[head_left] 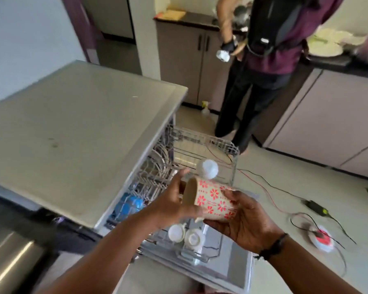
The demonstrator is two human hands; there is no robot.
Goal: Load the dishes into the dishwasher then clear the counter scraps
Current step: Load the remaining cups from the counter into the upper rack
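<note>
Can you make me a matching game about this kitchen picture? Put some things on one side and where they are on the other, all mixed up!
Things:
1. flowered cup
2. white cups
3. spray bottle
4. blue basket

Places:
A. standing on the floor by the far cabinets
B. upside down in the pulled-out top rack
C. held on its side between the left hand and the right hand
D. down in the lower part of the dishwasher, under the steel worktop

Pairs: 1-C, 2-B, 3-A, 4-D
</note>
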